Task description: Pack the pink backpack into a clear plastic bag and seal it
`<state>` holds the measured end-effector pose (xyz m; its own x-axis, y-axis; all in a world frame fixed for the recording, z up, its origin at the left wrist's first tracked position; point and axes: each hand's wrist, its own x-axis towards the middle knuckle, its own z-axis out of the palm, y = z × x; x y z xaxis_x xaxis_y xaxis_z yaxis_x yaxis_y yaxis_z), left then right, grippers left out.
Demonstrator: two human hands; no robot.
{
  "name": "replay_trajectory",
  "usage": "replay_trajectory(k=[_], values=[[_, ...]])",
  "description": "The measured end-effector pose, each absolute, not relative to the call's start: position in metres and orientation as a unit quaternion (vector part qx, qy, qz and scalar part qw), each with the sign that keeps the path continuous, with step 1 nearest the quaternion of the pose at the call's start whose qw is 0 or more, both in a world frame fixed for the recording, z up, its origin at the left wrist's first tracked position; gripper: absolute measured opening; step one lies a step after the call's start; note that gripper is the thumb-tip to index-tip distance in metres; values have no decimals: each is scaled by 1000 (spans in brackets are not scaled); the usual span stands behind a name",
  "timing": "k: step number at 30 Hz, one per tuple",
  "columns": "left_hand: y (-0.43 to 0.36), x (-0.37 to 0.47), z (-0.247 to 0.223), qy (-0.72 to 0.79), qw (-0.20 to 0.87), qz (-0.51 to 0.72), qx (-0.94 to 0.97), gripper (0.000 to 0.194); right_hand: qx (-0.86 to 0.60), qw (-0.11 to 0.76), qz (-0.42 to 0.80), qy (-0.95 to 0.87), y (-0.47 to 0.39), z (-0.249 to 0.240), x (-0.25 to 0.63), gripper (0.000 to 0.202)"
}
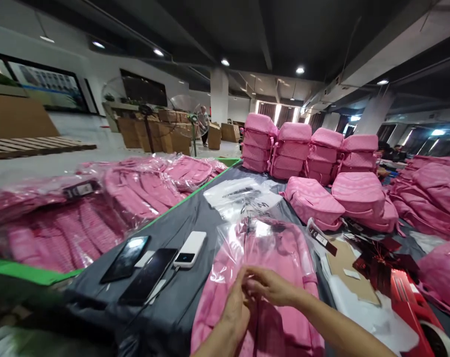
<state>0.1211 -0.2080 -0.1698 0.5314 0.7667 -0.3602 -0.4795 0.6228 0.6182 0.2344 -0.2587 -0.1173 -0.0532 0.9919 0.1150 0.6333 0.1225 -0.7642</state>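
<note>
Backpack (pixel 280 258) lies beneath left hand (pixel 236 303) and right hand (pixel 272 286) alike, lower centre, long axis up-frame; fingers curled, hold indeterminable.

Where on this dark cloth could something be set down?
Bare cloth shows left of the front backpack, nearer the camera than the power bank; another patch lies between the power bank and the printed bags. Right of the backpack is crowded: cardboard, white sheeting, a red object.
</note>
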Motion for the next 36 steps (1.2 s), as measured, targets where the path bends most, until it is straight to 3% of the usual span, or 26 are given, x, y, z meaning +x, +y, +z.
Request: replay_trajectory(k=[3,6,11,13,17,18,22,25,28,31,33,36], values=[[-212,102,-160,351,853,355,153,8,-612,362,233,-663,-281,-115,232,31],[-217,94,-155,390,839,348,152,21,-648,334,136,-671,-295,-118,247,33],[-219,96,-149,390,836,332,194,16,-703,244,84,-663,-302,-137,255,46],[-219,98,-149,376,839,330,215,18,-697,281,76,-655,-300,-142,249,47],[-213,104,-150,315,797,389,338,53,-655,411,112,-624,-288,-135,240,27],[-208,105,-150,311,769,411,378,54,-651,434,131,-609,-284,-132,240,21],[-178,102,-151,336,656,473,482,55,-670,470,166,-550,-263,-123,249,39],[-154,84,-156,360,624,477,504,51,-716,489,118,-484,-247,-118,263,31],[-154,62,-155,389,477,489,618,43,-753,491,39,-435,-233,-110,270,25],[-174,57,-138,331,173,497,783,54,-756,457,5,-469,-225,-102,259,26],[-183,65,-122,264,30,470,842,60,-742,418,3,-525,-227,-98,243,24],[-173,79,-108,259,-28,414,872,51,-718,358,-24,-597,-240,-95,225,19]])
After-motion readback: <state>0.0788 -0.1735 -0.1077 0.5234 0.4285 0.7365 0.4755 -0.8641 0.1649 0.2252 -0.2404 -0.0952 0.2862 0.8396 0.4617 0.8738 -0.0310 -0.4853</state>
